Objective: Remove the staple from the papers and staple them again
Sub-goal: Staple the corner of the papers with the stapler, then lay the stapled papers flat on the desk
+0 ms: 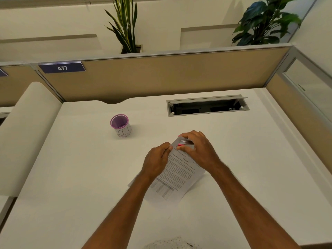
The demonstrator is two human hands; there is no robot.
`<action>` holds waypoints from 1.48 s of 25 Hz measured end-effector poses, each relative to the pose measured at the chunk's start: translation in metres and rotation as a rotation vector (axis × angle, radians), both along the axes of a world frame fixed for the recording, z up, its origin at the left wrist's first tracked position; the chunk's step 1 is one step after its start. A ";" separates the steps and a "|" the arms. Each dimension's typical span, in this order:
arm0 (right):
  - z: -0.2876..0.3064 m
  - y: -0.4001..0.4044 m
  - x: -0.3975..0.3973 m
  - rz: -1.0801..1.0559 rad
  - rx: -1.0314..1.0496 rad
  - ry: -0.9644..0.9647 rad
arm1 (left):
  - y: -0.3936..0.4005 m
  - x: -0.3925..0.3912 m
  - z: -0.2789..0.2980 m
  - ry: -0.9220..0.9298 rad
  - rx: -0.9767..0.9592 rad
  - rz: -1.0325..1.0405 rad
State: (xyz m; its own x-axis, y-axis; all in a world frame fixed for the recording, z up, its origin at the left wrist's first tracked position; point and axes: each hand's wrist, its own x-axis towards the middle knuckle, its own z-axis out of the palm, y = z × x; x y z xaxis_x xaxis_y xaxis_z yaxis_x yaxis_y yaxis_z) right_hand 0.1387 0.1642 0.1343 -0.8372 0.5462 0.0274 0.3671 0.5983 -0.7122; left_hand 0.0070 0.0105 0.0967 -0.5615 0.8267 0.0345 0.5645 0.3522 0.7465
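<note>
Head view, the only one I have. Papers (177,174) lie flat on the white desk (71,177), long axis running from near-left to far-right, printed side up. Working corner is the far one, right under both hands.

Left hand (157,161) is curled, fingers closed and pinching the papers' edge just left of that corner. Looks like it's pinning the sheets.

Right hand (198,150) is wrapped over a small tool (185,143), metal with a red tip, fingers closed around it. Stapler or staple remover, I can't tell which, it's mostly covered. Its long axis lies roughly across the corner, red end pointing toward the left hand's fingertips. Tool sits on the corner itself, touching paper.

Staple isn't visible, too small or hidden under the tool. So I can't say if we're pulling or re-stapling.

Key relation: the corner is between the two hands, the tool's mouth is at it, the right hand is nearer the work point, the left just beside it as the brace.

Purple cup (120,125) stands far left, well apart from the hands. Likely the bin for the old staple.
</note>
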 end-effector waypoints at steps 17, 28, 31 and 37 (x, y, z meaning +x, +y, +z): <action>-0.152 -0.030 0.106 -0.686 0.199 -0.326 | -0.014 -0.006 -0.001 -0.589 0.278 0.362; -0.114 -0.041 0.079 -0.537 -0.269 0.050 | -0.013 -0.010 0.007 -0.617 0.285 0.316; -0.094 -0.043 0.056 -0.435 -0.647 0.090 | -0.011 -0.018 0.009 -0.691 0.313 0.356; -0.085 -0.043 0.031 -0.513 -0.663 0.189 | -0.008 -0.046 0.014 -0.715 0.285 0.442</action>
State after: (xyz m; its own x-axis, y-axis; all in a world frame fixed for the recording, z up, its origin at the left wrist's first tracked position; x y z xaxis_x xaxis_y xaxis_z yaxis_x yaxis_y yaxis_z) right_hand 0.1701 0.1212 0.0496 -0.4957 0.8086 -0.3170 0.3181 -0.1706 -0.9326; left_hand -0.0391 0.0020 0.1111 -0.7934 0.5429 -0.2753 -0.2140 0.1746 0.9611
